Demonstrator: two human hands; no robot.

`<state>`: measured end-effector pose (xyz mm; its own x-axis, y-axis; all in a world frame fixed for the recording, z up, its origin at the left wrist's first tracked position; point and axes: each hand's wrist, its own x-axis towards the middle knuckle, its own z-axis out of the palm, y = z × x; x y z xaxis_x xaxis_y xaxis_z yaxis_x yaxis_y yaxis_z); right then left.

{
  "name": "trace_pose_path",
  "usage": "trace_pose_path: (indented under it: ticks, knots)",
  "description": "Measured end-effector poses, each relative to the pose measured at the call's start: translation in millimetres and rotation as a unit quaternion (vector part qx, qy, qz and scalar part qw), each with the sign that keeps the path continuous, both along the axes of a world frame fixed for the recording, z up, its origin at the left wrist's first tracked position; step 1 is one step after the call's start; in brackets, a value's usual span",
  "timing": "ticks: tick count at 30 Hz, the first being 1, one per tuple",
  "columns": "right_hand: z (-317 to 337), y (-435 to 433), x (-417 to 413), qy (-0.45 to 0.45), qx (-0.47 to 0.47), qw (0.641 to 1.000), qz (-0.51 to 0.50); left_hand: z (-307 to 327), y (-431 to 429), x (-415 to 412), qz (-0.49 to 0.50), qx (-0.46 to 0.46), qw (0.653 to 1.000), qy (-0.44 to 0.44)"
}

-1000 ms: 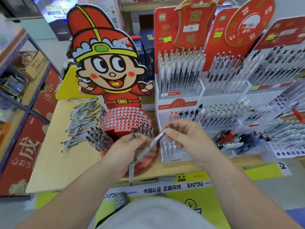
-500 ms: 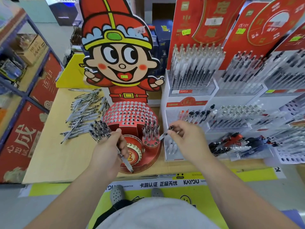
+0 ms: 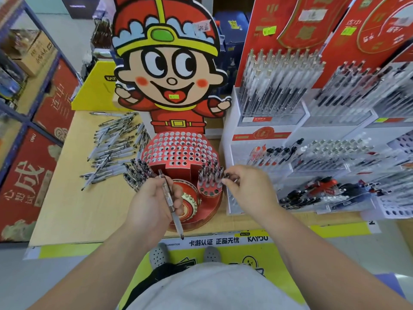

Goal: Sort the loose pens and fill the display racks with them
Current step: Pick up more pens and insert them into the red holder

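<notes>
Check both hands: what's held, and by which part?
Left hand grips a clear pen around mid-barrel, its tip end pointing back toward the person. Right hand pinches a second pen by its dark end, beside the red rack.

The pen [image 3: 169,198] is clear, shiny plastic. The rack [image 3: 178,151] looks like glossy red printed card, and so does the cutout [image 3: 169,70] behind it. The table [image 3: 73,209] has a pale wood look, smooth and matt.
</notes>
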<state>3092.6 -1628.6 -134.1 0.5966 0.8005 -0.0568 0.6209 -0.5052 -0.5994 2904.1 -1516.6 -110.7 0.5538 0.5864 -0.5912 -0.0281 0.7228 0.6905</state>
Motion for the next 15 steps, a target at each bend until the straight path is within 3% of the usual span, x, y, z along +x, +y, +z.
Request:
trace_pose_path:
  ticks: [6, 15]
  knots:
    - [-4.4, 6.3, -4.9, 0.024, -0.003, 0.999, -0.028, 3.9, 0.2, 4.4, 0.005, 0.042, 0.999, 0.012]
    - [-6.0, 8.0, -5.3, 0.013, -0.003, 0.999, -0.033, 4.9, 0.3, 5.6, -0.072, 0.139, 0.986, 0.066]
